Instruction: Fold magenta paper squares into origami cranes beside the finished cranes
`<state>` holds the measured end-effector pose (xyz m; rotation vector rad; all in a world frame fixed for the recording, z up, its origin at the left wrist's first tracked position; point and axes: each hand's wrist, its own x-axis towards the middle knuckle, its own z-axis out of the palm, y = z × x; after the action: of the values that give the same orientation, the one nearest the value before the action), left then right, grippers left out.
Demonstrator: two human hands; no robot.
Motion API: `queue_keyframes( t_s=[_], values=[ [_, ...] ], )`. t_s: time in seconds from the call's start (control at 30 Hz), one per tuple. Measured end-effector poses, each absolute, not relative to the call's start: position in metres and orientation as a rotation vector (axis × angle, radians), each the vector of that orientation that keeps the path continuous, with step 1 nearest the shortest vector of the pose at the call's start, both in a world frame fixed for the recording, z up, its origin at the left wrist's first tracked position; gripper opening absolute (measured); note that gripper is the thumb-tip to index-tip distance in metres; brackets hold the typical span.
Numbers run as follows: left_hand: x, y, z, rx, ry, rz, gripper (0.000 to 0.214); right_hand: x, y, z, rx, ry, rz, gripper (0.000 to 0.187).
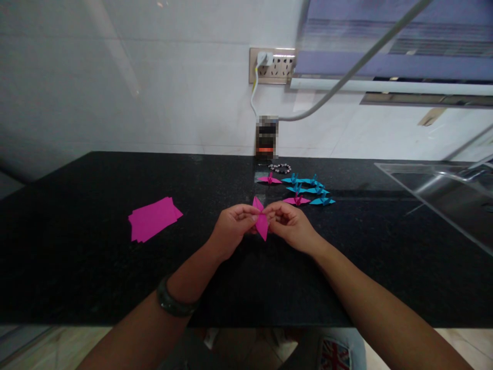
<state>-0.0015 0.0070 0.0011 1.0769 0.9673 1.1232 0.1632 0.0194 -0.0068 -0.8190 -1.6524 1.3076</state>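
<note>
A folded piece of pink origami paper, shaped like a long diamond, is held between both hands above the dark counter. My left hand pinches its left side, thumb and fingers pressed together. From the other side, my right hand grips the right edge with fingers curled in. Just beyond my right hand lie several folded paper cranes, among them a pink crane and a blue crane. Another pink crane rests farther back. Some of the fingertips are hidden behind the paper.
Pink paper sheets lie in a loose stack on the left of the black counter. A beaded bracelet and a pixelated dark object are by the wall. At right is a metal sink; a plugged socket sits above.
</note>
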Motion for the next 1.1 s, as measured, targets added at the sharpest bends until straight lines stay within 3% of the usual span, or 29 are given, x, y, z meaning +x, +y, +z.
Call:
queue_keyframes(
  t_s=[0.17,0.67,1.1],
  values=[
    [-0.0054,0.0081,0.0016,1.096,0.918,1.082,0.014,0.1650,0.0193,-0.0067,-0.835,-1.713,1.299,0.013],
    [-0.0096,0.0092,0.0028,1.204,0.866,1.005,0.023,0.1671,0.0203,-0.0012,-0.970,-1.779,1.153,0.018],
    [-0.0038,0.0092,0.0023,1.183,1.020,1.094,0.016,0.1622,0.0212,-0.0058,-0.947,-1.701,1.276,0.020]
  ],
)
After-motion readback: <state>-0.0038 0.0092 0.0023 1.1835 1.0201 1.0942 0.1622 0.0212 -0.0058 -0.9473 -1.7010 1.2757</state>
